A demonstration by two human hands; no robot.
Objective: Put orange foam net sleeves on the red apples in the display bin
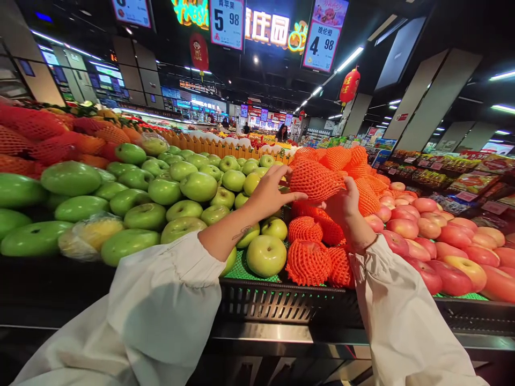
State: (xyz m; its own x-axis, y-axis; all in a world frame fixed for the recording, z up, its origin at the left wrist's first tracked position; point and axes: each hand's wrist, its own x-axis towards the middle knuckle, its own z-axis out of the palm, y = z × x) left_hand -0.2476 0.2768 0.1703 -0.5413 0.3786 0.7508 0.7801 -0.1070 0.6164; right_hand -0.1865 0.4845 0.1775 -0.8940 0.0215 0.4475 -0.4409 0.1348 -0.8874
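Observation:
Between my two hands is a fruit in an orange foam net (316,179), lifted over the pile of netted fruit (309,262). The net hides what kind of fruit it is. My left hand (270,192) grips it from the left, thumb below and fingers on top. From the right, my right hand (343,205) holds its other end, with the thumb raised at the net's edge and the other fingers mostly hidden. Green apples (266,255) lie under and left of my left forearm. Pinkish-red apples (403,228) are heaped to the right of my right hand.
A black slotted crate edge (265,300) and a metal ledge (261,331) run along the front. Red-netted fruit (32,134) is piled at the far left, and packaged goods (466,177) fill shelves at the right. Price signs (226,24) hang overhead. A person (282,133) is in the distance.

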